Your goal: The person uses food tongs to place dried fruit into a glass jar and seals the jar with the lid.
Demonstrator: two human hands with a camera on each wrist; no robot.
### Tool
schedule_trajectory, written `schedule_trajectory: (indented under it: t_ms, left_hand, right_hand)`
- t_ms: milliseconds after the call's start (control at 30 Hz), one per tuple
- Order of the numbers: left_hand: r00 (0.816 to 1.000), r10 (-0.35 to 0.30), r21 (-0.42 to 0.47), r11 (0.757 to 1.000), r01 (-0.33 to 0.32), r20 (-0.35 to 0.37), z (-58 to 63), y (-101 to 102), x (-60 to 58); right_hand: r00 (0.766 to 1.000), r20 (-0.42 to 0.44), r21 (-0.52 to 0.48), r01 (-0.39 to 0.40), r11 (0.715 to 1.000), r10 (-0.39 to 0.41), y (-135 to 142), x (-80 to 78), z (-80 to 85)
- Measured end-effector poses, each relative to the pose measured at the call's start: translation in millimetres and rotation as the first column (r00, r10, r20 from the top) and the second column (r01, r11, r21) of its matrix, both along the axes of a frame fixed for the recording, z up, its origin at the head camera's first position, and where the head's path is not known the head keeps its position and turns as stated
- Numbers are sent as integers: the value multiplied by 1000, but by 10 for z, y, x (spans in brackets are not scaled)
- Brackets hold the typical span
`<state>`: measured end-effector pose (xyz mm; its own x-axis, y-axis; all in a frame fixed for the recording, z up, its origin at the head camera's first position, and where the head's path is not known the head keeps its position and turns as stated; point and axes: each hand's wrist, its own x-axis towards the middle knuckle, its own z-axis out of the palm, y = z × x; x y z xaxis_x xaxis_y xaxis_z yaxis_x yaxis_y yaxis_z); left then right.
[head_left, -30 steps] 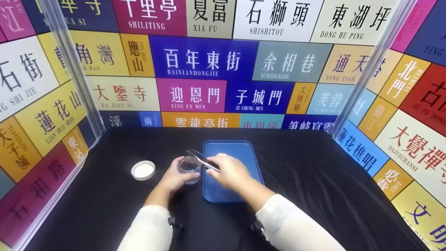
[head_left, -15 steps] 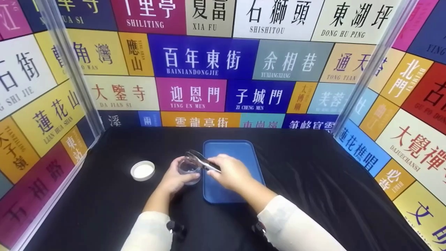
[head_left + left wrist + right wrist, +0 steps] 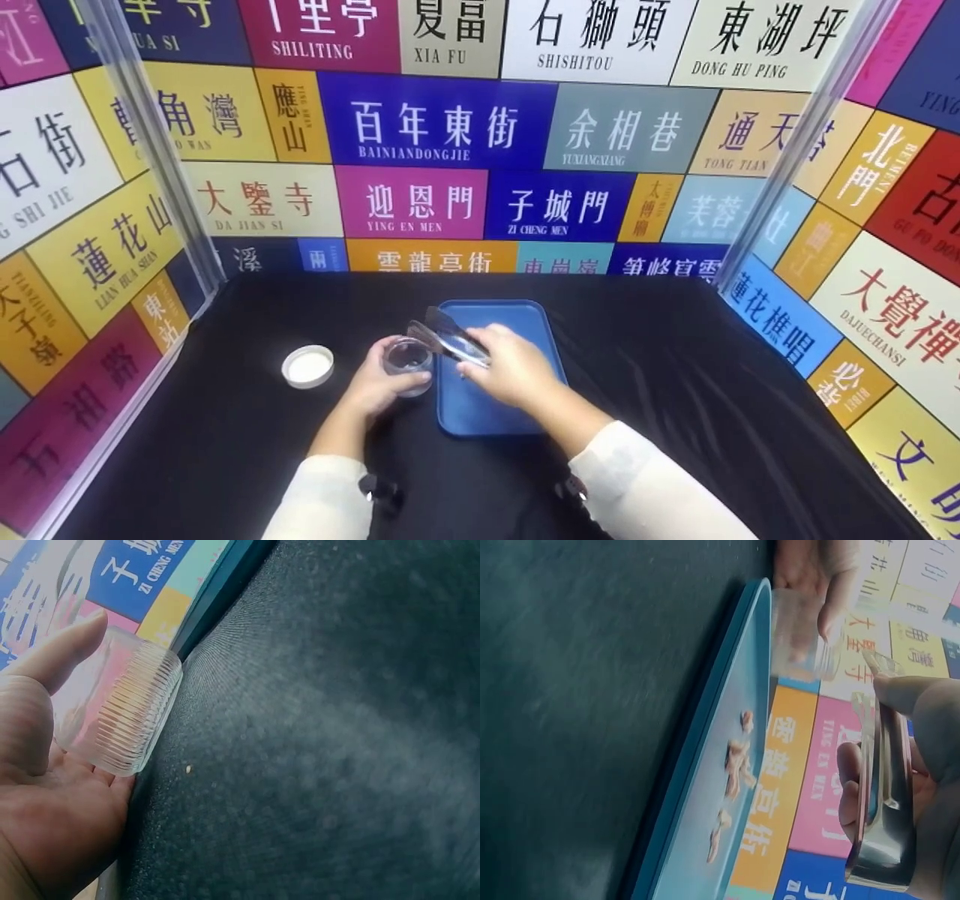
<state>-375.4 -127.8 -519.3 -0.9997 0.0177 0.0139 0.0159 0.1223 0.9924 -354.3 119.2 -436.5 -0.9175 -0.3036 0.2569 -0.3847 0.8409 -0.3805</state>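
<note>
Black cloth (image 3: 660, 390) spreads below. The left hand (image 3: 375, 386) curls its fingers round the clear jar (image 3: 139, 709); right of them, the right hand (image 3: 514, 367) grips tongs (image 3: 463, 346), just parted and drawn back over the tray (image 3: 487, 420) beneath its fingers, likely holding nothing now.

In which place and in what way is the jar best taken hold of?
I think the jar is best gripped by its round side wall, from the left: the wall suits a curled hand, as the left hand shows, and the tongs in the right hand are at its right, near the open mouth.
</note>
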Motion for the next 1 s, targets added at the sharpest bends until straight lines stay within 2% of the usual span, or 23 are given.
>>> schedule_trajectory:
  t_ms: [267, 500, 733, 1000]
  left_hand:
    - [1000, 4, -3, 1000, -4, -18, -6, 5, -8]
    - [1000, -7, 19, 1000, 7, -5, 6, 11, 7]
    - [1000, -7, 8, 1000, 7, -5, 10, 14, 3]
    - [1000, -4, -1, 1000, 4, 2, 7, 4, 16]
  right_hand:
    - [995, -1, -13, 100, 995, -100, 436, -17, -32]
    - [980, 65, 30, 186, 982, -188, 799, -44, -85]
    - [972, 96, 47, 211, 976, -215, 1041, -59, -174]
    - [974, 106, 72, 193, 979, -200, 1235, -77, -268]
